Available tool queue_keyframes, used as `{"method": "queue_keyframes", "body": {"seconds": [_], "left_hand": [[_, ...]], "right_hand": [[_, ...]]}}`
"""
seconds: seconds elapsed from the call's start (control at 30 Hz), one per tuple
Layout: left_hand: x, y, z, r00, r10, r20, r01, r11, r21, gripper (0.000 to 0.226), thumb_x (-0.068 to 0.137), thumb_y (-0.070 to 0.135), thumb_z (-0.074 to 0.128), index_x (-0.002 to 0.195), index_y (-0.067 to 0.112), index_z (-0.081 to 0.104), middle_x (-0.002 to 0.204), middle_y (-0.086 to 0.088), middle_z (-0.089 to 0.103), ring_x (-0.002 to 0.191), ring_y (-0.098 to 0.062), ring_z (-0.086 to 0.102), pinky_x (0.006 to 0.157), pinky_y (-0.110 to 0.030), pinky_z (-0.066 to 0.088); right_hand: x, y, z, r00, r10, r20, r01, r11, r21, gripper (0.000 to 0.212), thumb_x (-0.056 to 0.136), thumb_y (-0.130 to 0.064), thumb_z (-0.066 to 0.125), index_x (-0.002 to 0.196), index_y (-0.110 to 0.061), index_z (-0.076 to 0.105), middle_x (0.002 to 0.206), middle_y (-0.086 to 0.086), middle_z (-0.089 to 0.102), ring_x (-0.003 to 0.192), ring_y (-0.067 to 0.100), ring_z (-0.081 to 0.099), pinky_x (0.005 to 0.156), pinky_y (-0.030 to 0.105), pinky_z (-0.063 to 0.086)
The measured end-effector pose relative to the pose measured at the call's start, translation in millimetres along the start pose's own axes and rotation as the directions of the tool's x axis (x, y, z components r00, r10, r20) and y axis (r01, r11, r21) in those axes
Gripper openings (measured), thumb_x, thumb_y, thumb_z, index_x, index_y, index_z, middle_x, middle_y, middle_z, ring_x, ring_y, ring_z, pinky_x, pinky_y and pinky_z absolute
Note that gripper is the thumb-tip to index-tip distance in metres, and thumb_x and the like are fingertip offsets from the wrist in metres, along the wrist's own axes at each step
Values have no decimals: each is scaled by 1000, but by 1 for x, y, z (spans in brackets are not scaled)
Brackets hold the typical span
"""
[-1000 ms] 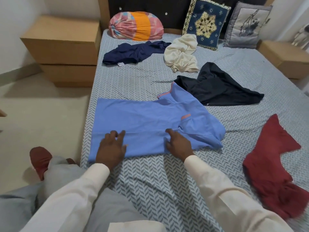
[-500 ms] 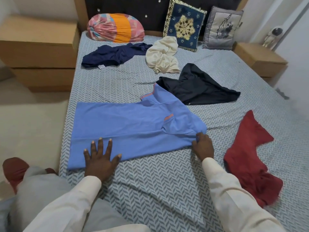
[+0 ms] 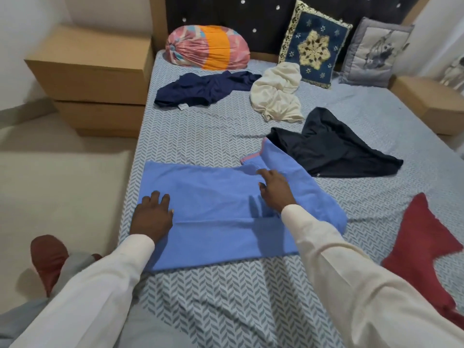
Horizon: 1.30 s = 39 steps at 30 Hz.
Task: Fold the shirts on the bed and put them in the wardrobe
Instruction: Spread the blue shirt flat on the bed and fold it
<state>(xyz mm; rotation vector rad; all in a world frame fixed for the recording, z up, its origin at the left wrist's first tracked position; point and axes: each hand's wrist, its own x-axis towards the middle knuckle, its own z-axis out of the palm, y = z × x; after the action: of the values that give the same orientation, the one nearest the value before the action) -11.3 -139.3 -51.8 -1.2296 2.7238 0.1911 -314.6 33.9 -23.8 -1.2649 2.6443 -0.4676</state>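
Note:
A light blue shirt point(image 3: 216, 204) lies spread flat across the near part of the bed point(image 3: 200, 136), its collar toward the right. My left hand point(image 3: 152, 217) presses flat on the shirt's left end. My right hand point(image 3: 275, 190) rests on the shirt near the collar, fingers stretched forward. Unfolded shirts lie around it: a black one point(image 3: 334, 149), a red one point(image 3: 424, 247) at the right, a navy one point(image 3: 203, 89) and a cream one point(image 3: 276, 96) further back.
Wooden bedside units point(image 3: 93, 71) stand left of the bed, another point(image 3: 426, 101) at the right. A striped bundle point(image 3: 208, 47) and two cushions point(image 3: 313, 45) lean at the headboard. A red shoe point(image 3: 49, 257) is on the floor at my left.
My right hand left the shirt's right edge and moved up onto it near the collar. My left hand slid left along the shirt. The sleeve end now lies folded over the body.

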Motion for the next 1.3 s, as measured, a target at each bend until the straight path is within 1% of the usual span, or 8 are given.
{"method": "queue_keyframes", "body": {"seconds": [0.17, 0.3, 0.43, 0.57, 0.7, 0.87, 1.07, 1.3], "left_hand": [[69, -23, -32, 990, 22, 140, -11, 997, -76, 66, 98, 15, 42, 155, 25, 12, 164, -7, 0, 120, -34, 54, 93, -43, 47], [116, -39, -47, 980, 107, 166, -107, 994, -4, 73, 95, 9, 40, 156, 28, 4, 163, -7, 6, 125, -37, 51, 97, -44, 45], [143, -50, -52, 982, 97, 163, -96, 995, -11, 66, 95, 8, 39, 155, 22, 15, 142, -18, 40, 118, -40, 54, 93, -44, 46], [136, -60, -62, 988, 138, 71, -137, 990, -22, 22, 93, 13, 49, 113, 14, 57, 117, -17, 45, 91, -38, 59, 77, -41, 49], [108, -68, -51, 983, 185, 0, -185, 979, -85, 32, 90, 18, 55, 122, 22, 52, 133, -10, 39, 93, -33, 60, 71, -37, 45], [118, -62, -48, 987, 118, 111, -121, 993, 15, 73, 97, 19, 48, 156, 31, 6, 162, -8, 12, 119, -37, 55, 86, -38, 47], [129, -52, -54, 984, 101, 145, -107, 993, 39, 43, 93, 15, 50, 135, 20, 40, 132, -16, 37, 100, -40, 60, 76, -41, 47], [136, -55, -57, 991, 43, 124, -44, 999, 4, 29, 93, 18, 51, 122, 14, 46, 133, -18, 35, 96, -40, 60, 73, -39, 42]], "right_hand": [[60, -26, 1, 980, 52, 194, 18, 940, -342, 63, 89, -12, 53, 146, -34, 38, 146, 10, 33, 128, 36, 35, 94, 47, 41], [86, -26, 5, 965, 147, 218, -32, 889, -457, 49, 91, -17, 54, 136, -34, 46, 137, 8, 41, 124, 34, 41, 95, 48, 39], [93, -18, 11, 985, 151, 82, -109, 918, -382, 24, 93, -17, 48, 110, -30, 57, 119, 6, 60, 112, 31, 53, 91, 43, 35], [80, -13, 2, 986, 144, -82, -159, 961, -227, 12, 85, -18, 57, 90, -28, 61, 99, 3, 66, 99, 33, 59, 83, 42, 38], [51, -1, -3, 986, 55, -159, -78, 987, -143, 9, 81, -20, 64, 87, -27, 63, 88, 0, 65, 91, 32, 61, 75, 42, 40], [37, 7, -8, 989, 25, -146, -42, 993, -112, 9, 83, -21, 63, 86, -29, 62, 90, -4, 64, 92, 28, 61, 73, 40, 36], [36, 0, -9, 994, 74, -86, -86, 986, -140, 12, 83, -20, 61, 88, -32, 60, 90, -4, 61, 90, 28, 60, 77, 42, 38], [45, -10, -8, 988, 134, -74, -146, 971, -191, 12, 87, -19, 58, 92, -30, 61, 94, -2, 62, 95, 28, 57, 76, 38, 27]]}}
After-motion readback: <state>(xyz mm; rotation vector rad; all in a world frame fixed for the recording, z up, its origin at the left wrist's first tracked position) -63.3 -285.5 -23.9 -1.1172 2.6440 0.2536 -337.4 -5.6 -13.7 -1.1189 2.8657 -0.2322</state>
